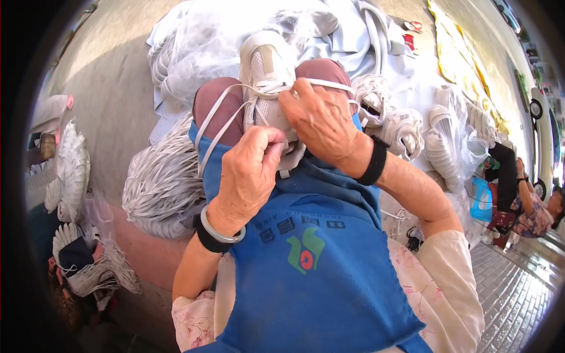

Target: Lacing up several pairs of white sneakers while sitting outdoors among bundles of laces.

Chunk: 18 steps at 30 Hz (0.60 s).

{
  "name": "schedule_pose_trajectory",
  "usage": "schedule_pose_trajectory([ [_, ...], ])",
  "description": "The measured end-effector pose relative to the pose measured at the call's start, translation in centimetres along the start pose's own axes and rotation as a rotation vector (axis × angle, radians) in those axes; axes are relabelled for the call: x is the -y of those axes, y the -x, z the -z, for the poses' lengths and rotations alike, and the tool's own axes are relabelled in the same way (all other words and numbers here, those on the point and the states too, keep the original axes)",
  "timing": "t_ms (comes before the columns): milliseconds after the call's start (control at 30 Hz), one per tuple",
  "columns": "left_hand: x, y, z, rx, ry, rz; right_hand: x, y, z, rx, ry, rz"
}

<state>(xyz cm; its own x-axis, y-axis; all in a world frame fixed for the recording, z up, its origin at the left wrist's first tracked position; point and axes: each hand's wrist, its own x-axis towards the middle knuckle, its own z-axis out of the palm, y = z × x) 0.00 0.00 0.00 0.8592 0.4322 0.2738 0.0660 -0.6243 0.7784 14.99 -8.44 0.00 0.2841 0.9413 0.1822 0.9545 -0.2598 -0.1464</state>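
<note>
A whitish mesh sneaker [266, 59] lies between my knees, its toe pointing away from me. A flat white shoelace [219, 100] is partly threaded through it and loops out loosely on both sides. Bent over the shoe's lacing, my right hand [322, 120] is closed, its fingertips pinching the shoelace. My left hand [248, 170] is closed too, thumb against forefinger at the near part of the shoe. What sits in that pinch is mostly hidden. A blue apron [318, 270] covers my lap under the shoe's heel.
A thick bundle of white laces [162, 176] lies left of my knee. Clear plastic bags [200, 59] with shoes are piled ahead. More sneakers [403, 132] stand to the right, beside bagged white shoes [444, 141]. Another person [529, 206] sits far right, near a blue stool [481, 200].
</note>
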Motion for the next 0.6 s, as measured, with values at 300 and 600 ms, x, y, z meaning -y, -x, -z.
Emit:
schedule_pose_trajectory([
  [300, -1.6, 2.0, 0.2, 0.15, 0.355, 0.056, -1.1, -1.0, -0.7, -0.182, 0.039, 0.233],
  [600, -5.0, 0.8, 2.3, 0.272, 0.613, -0.077, -0.2, 1.8, 5.0, 0.077, -1.131, -0.166],
])
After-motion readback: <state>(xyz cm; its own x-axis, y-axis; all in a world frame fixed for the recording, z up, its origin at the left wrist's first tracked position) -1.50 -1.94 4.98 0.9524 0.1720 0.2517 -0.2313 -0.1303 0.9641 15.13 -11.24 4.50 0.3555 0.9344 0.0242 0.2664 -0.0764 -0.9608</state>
